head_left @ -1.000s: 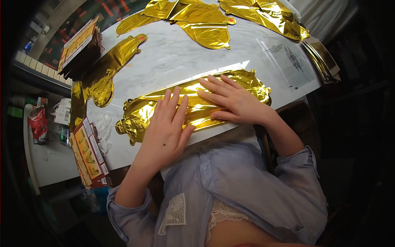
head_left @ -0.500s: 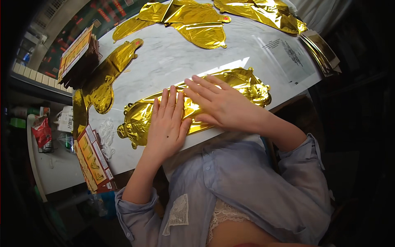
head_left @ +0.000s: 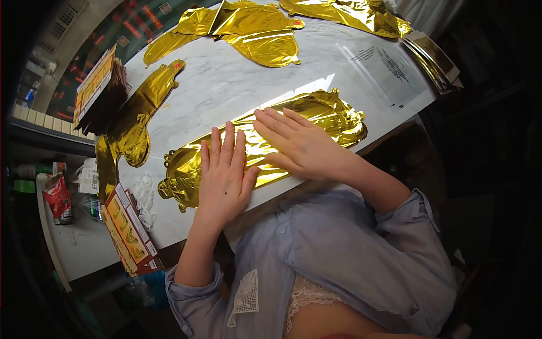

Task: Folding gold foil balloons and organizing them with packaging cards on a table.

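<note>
While the white, marble-patterned table point(head_left: 220, 87) spreads away from the person's blue shirt point(head_left: 333, 243), its outline bends toward the dark rim of the view. Across its near side, slanting from near left to far right, lies the long gold foil piece point(head_left: 254, 148), its middle covered by both hands, so that its full outline is hard to make out. Another gold foil shape point(head_left: 259, 34) lies at the far side, its top cut off, as is that of a crumpled gold foil point(head_left: 344, 17) farther right; a left-hand foil strip point(head_left: 130, 127) is partly hidden behind cards. The left hand point(head_left: 223, 183) and right hand point(head_left: 307, 147) rest palms down on the long piece, fingers straight, released rather than clenched; what their palms cover cannot be seen. At far left stands a card stack point(head_left: 95, 85) with large yellowish lettering, seen steeply from the side; at near left, a second card bundle point(head_left: 127, 226) shows bold gold letters. On the right, a clear plastic sleeve point(head_left: 384, 70) bears small dark print, too fine to read. Left of the table sits a red packet point(head_left: 59, 198), its markings blurred. White string point(head_left: 145, 195) lies bunched beside the second bundle.
</note>
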`<state>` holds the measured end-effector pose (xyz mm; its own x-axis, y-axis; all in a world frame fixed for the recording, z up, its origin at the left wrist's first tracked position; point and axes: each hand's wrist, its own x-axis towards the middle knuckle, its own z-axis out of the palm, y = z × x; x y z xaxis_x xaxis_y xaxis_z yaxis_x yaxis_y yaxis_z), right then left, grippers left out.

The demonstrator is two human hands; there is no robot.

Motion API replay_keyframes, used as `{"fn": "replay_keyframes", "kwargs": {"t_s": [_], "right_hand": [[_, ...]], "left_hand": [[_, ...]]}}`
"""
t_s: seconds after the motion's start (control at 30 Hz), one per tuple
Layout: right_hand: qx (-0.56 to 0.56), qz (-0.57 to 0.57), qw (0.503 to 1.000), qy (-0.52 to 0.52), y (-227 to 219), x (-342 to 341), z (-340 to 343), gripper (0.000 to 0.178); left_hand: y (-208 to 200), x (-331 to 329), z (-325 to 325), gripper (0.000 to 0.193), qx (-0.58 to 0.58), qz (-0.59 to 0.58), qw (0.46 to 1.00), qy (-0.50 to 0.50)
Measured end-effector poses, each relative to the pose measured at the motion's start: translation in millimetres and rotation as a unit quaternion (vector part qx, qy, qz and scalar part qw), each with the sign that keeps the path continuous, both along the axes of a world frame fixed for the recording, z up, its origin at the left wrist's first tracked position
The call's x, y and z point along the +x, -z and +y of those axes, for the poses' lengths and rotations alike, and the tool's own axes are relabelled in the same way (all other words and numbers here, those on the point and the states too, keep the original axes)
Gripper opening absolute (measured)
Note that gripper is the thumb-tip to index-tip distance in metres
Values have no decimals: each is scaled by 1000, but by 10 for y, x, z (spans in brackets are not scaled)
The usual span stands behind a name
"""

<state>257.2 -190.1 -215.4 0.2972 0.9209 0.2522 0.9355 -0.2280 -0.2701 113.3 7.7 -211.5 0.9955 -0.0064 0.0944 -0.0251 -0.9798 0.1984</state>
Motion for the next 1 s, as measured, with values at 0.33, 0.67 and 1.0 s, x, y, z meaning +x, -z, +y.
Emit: {"fn": "replay_keyframes", "kwargs": {"t_s": [0.33, 0.67, 1.0], "right_hand": [[-3, 4, 1000, 24, -74, -46, 128, 68], [20, -64, 962, 266, -138, 132, -330, 74], [9, -45, 991, 125, 15, -110, -78, 70]], "left_hand": [[-6, 5, -4, 70, -3, -8, 1000, -3], [0, 0, -1, 70, 6, -11, 1000, -2], [-8, 7, -9, 71, -2, -8, 1000, -4]]}}
